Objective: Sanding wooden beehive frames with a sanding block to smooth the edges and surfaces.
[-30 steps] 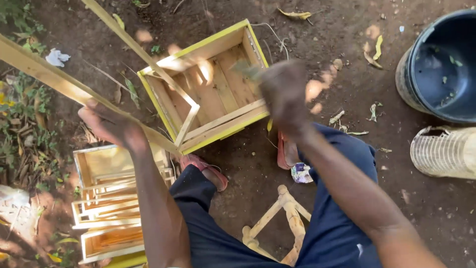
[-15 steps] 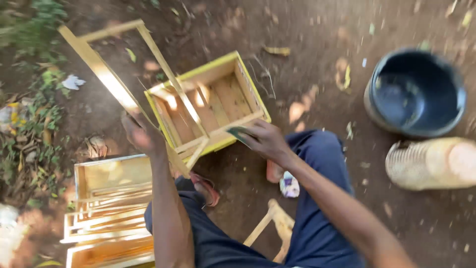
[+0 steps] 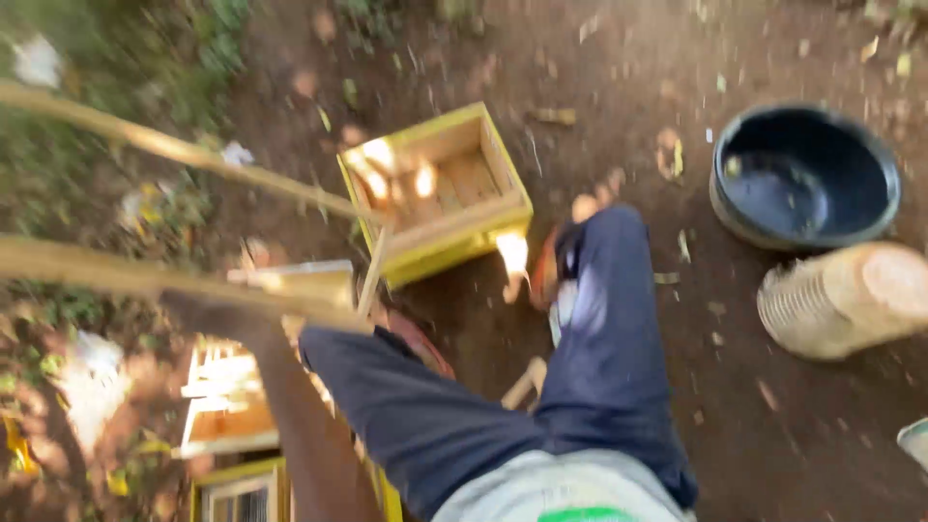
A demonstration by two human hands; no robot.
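Wooden frame lifted over the dirt

The pale wooden frame [image 3: 174, 280] juts out to the left, above the ground, the left hand [image 3: 208, 311] with its grip clamped on one bar (heavily blurred). The right hand is out of view. Just beyond stands a yellow wooden box [image 3: 483, 227]; a dark basin [image 3: 802, 179] sits well apart.

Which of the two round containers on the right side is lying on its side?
The pale ribbed container, lower right, lies on its side. The dark basin above it stands upright, mouth open upward.
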